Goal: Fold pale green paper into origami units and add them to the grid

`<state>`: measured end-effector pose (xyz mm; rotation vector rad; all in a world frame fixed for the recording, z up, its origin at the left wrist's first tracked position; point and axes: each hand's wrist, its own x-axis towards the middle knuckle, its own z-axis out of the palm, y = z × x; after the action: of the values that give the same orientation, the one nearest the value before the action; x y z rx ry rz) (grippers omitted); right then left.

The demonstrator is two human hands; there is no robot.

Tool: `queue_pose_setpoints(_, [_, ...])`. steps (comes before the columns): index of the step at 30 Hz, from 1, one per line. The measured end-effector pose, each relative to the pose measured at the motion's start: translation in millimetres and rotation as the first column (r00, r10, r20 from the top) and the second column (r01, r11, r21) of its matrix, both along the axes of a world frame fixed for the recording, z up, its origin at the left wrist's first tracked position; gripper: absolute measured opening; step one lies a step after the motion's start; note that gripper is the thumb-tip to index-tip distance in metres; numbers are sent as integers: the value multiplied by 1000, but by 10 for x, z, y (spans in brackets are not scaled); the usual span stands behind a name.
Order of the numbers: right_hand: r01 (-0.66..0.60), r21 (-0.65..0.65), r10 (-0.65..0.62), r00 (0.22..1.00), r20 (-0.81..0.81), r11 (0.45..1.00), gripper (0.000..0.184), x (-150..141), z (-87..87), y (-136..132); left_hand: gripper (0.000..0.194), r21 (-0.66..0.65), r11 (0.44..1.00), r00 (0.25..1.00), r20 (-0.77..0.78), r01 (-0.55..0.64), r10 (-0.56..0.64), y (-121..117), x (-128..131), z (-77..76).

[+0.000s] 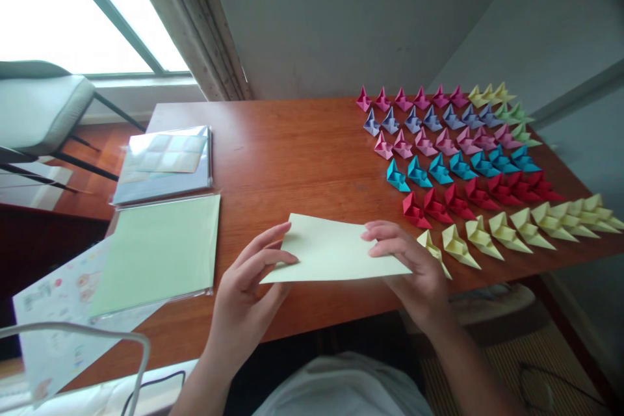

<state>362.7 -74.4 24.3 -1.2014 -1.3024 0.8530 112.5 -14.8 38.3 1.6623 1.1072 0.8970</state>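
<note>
A pale yellow-green sheet of paper [331,248] is held level between both hands, above the front edge of the wooden table. My left hand [251,279] grips its left side, fingers on top and thumb beneath. On the other side, my right hand [414,266] pinches the right end the same way. Close to my right hand stands the first of several pale yellow folded paper boats [458,246] in the front row. Behind them are rows of red boats [455,201], blue boats [441,169], pink boats [424,142] and lavender boats [431,119].
A packet of light green paper [160,253] lies at the left, overlapping a printed sheet [58,331]. Behind it is another wrapped packet [166,185]. A white curved tube [88,328] crosses the lower left. A chair [43,104] stands by the window.
</note>
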Motion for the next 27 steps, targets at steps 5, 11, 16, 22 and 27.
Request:
queue_pose_setpoints(5, [31, -163, -29, 1000, 11, 986, 10, -17, 20, -23, 11, 90, 993, 996, 43, -82, 78, -25, 8, -72])
queue_pose_setpoints(11, [10, -238, -77, 959, -274, 971, 46, -105, -27, 13, 5, 69, 971, 965, 144, -230, 218, -74, 128, 1])
queue_pose_setpoints(16, [17, -331, -184, 858, -480, 944, 73, -135, -75, 57, 6, -1, 945, 927, 194, -328, 322, -123, 209, 48])
queue_pose_setpoints(22, [20, -337, -208, 821, -532, 941, 67, -115, -10, 63, 7, 30, 904, 878, 255, -426, 406, -158, 260, 63])
queue_pose_setpoints(27, [-99, -376, -153, 798, -583, 921, 69, -139, 53, 39, 6, 58, 897, 876, 247, -439, 413, -170, 255, 58])
